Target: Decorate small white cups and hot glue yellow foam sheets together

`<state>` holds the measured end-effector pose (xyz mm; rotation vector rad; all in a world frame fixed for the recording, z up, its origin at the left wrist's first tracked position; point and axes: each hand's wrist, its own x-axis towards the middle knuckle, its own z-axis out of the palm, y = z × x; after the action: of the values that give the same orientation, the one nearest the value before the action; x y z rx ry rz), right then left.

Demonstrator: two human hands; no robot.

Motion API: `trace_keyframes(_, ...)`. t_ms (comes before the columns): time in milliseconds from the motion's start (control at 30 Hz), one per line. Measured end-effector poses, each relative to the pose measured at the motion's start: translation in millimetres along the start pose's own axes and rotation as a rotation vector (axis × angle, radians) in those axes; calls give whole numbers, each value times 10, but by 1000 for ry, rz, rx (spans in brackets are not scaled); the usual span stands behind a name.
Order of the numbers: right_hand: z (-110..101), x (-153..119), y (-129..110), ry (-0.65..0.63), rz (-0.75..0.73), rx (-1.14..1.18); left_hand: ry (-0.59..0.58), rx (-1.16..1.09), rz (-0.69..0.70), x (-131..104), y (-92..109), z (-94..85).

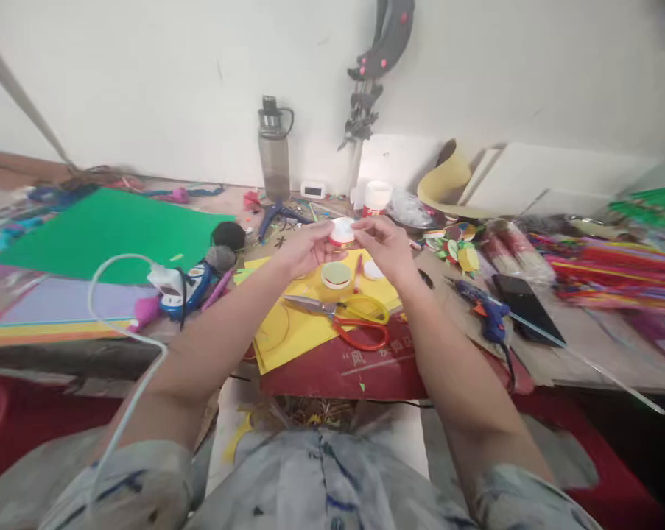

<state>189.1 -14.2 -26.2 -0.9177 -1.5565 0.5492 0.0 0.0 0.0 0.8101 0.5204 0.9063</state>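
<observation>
Between my two hands, above the middle of the table, is a small round white piece with a red edge [342, 230]. My left hand [310, 249] grips it from the left with closed fingers. The fingers of my right hand [381, 239] pinch at its right side. Just below them sits a round piece with a pale green top [336, 274] on yellow sheets [277, 338]. A white disc [373, 270] lies beside it, partly behind my right hand. Scissors with one yellow and one red handle [332, 309] rest across the sheets, blades to the left.
A blue glue gun [490, 313] and a black phone [525, 305] lie to the right, near bundled coloured sticks [613, 269]. Leftward are a green sheet [116, 228] and a blue-and-white device with a white cable [185, 291]. A grey bottle [275, 158] stands by the wall.
</observation>
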Motion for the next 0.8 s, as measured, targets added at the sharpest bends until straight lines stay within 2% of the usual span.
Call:
trace_keyframes(300, -23, 1, -50, -14, -148, -257, -45, 115, -9, 35, 9, -95)
trace_keyframes(567, -21, -17, -74, -69, -168, -276, -5, 89, -12, 12, 31, -80)
trace_keyframes(700, -28, -20, -86, -96, -165, -286, 26, 109, 16, 25, 10, -111)
trace_keyframes(800, -20, -26, -52, -83, -172, -300, 1, 103, 69, 42, -16, -147)
